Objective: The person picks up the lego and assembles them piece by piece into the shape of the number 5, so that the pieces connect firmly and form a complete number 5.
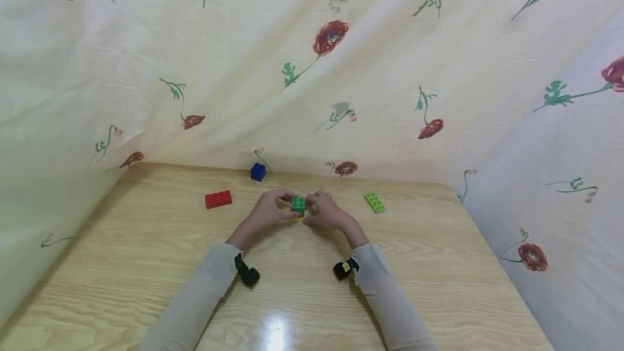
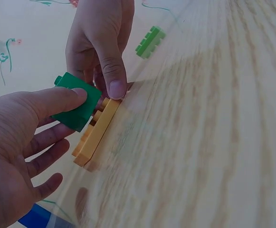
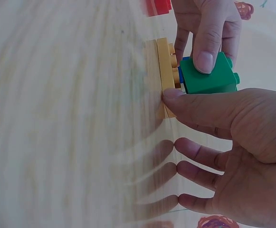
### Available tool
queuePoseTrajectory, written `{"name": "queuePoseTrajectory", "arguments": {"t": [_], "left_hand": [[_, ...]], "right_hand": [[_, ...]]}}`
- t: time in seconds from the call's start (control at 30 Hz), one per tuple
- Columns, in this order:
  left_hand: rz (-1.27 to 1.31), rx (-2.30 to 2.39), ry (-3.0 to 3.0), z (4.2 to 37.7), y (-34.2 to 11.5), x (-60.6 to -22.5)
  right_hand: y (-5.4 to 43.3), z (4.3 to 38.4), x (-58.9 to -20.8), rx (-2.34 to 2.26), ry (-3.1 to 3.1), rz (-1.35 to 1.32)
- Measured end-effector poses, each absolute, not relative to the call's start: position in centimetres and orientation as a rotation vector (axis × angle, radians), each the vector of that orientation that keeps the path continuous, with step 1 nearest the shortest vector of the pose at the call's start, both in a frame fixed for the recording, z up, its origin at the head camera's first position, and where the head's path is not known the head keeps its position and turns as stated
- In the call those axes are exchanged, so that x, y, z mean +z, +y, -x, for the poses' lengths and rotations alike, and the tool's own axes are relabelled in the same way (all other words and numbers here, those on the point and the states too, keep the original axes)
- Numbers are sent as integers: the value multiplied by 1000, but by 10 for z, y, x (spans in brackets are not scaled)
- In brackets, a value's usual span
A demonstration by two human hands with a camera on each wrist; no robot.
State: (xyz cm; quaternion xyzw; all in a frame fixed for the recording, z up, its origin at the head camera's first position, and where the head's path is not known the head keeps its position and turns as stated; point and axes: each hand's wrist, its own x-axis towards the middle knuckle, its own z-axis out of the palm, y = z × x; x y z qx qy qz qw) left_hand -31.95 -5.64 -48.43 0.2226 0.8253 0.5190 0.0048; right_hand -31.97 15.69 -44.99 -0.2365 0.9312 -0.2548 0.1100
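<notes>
My left hand pinches a green block with studs on top, the thumb flat on its near side. Beneath it, a thin orange-yellow brick lies on the table with its studs up. The green block is held slightly tilted, just over those studs; a narrow gap shows between them in the right wrist view. My right hand holds the right end of the orange-yellow brick, thumb against its near side. Its index finger is mostly hidden, and the other fingers reach to the table.
A red brick lies to the left on the wooden table. Behind the left hand stands a blue block near the back edge. A flat lime-green brick lies to the right. Flowered cloth hangs behind and at the sides.
</notes>
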Motion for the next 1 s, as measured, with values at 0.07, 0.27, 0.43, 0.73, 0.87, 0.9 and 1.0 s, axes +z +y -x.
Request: {"name": "queuePoseTrajectory", "arguments": {"t": [0.07, 0.27, 0.43, 0.73, 0.87, 0.9, 1.0], "left_hand": [[-698, 1625, 2583, 320, -57, -485], [-695, 1629, 2570, 321, -56, -486], [-703, 1631, 2562, 322, -56, -487], [-716, 1625, 2561, 322, -56, -489], [-730, 1626, 2568, 321, -55, -489], [-730, 1625, 2569, 321, -55, -489], [-722, 1624, 2571, 322, -55, -489]], "right_hand": [[157, 320, -450, -750, 2736, 698], [157, 319, -450, -750, 2736, 709], [157, 320, -451, -744, 2738, 706], [157, 321, -452, -738, 2737, 699], [158, 322, -453, -736, 2741, 709], [158, 322, -453, -734, 2743, 710], [158, 322, -452, -731, 2740, 708]]}}
